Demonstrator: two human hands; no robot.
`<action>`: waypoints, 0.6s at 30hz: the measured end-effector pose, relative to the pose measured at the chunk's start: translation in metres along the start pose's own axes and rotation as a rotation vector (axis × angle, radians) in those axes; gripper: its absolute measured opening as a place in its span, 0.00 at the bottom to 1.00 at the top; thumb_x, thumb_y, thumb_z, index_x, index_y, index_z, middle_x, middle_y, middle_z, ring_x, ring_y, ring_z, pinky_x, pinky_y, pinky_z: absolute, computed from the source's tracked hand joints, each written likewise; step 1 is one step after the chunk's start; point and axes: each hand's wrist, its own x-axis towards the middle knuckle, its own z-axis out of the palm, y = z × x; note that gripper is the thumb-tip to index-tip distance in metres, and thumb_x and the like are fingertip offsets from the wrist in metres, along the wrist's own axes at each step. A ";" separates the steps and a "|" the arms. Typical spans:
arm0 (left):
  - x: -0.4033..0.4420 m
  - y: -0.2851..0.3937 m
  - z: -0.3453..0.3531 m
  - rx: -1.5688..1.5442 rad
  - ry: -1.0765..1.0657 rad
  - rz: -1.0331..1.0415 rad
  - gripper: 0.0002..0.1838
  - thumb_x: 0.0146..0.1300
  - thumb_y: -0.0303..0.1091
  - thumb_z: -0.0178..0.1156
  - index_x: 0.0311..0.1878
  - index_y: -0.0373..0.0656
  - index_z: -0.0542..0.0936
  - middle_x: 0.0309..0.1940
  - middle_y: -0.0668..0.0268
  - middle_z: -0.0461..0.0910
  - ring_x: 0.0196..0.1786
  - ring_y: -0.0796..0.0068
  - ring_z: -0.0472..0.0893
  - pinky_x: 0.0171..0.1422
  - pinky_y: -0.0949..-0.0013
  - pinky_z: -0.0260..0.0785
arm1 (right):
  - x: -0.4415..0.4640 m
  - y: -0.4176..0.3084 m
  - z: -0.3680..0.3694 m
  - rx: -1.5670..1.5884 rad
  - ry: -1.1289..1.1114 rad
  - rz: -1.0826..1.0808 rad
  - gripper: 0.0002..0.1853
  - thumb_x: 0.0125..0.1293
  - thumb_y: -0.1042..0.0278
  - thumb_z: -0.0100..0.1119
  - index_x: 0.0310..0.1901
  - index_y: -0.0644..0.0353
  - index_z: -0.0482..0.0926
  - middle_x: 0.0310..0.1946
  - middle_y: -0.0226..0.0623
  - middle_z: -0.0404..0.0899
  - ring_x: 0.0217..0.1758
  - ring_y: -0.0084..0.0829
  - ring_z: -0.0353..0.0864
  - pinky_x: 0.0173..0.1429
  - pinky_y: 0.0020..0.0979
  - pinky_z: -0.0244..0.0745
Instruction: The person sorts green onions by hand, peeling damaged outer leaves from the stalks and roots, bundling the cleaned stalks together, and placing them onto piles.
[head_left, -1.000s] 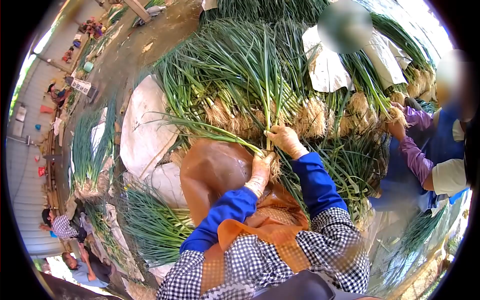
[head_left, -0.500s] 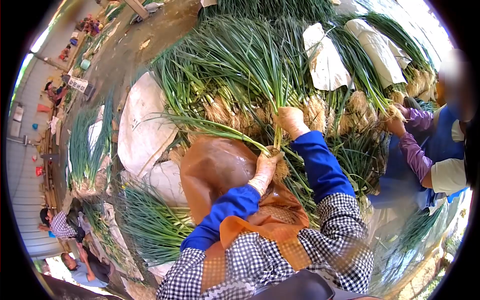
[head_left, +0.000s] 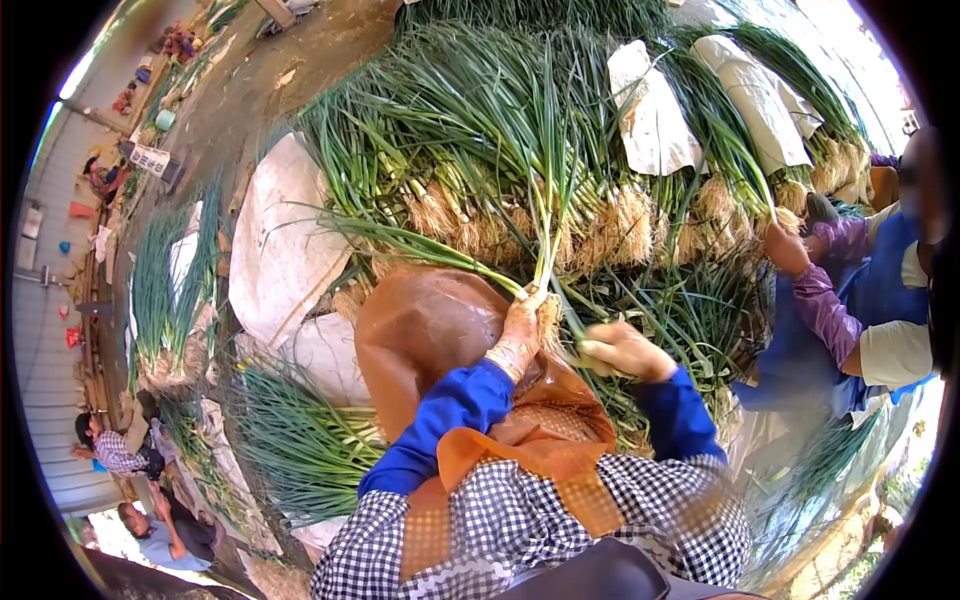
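My left hand (head_left: 517, 335) is closed around a few green onions (head_left: 546, 235) just above their pale roots, over the brown apron on my lap. Their long leaves fan up and to the left. To its right, my right hand (head_left: 628, 352) is closed, slightly blurred, with a loose green leaf (head_left: 573, 318) running from its fingers up toward the held stalks. Beyond both hands lies a thick row of green onions (head_left: 450, 120), its hairy roots (head_left: 615, 230) facing me.
White sacks (head_left: 288, 240) lie at left and a white cloth (head_left: 650, 115) covers part of the row. Loose leaves (head_left: 690, 310) are heaped at right. A co-worker's hand (head_left: 787, 248) holds onions there. Another pile of onions (head_left: 300, 440) lies by my left arm.
My right hand has come off the upper stalks and moved down and to the right, now with a leaf in it. The left hand still grips the onions, slightly shifted left.
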 end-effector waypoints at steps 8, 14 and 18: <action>-0.015 -0.004 0.015 0.225 0.000 0.191 0.10 0.58 0.22 0.56 0.43 0.41 0.72 0.29 0.69 0.74 0.29 0.79 0.76 0.33 0.76 0.72 | 0.011 0.090 -0.024 -0.626 0.669 0.174 0.14 0.61 0.52 0.56 0.35 0.54 0.81 0.27 0.39 0.80 0.32 0.40 0.81 0.35 0.35 0.75; 0.001 -0.011 -0.001 0.645 0.093 0.527 0.12 0.55 0.20 0.60 0.43 0.39 0.73 0.31 0.73 0.73 0.33 0.82 0.71 0.39 0.79 0.67 | 0.130 -0.001 -0.012 -0.780 0.697 0.095 0.26 0.53 0.37 0.56 0.27 0.57 0.81 0.23 0.41 0.80 0.28 0.40 0.81 0.33 0.38 0.75; -0.002 -0.009 0.007 0.869 0.179 0.525 0.11 0.55 0.21 0.59 0.43 0.38 0.74 0.32 0.70 0.75 0.33 0.80 0.72 0.40 0.77 0.67 | 0.152 -0.001 -0.012 -0.935 0.561 0.226 0.22 0.61 0.45 0.47 0.29 0.55 0.82 0.24 0.41 0.80 0.30 0.42 0.81 0.36 0.40 0.76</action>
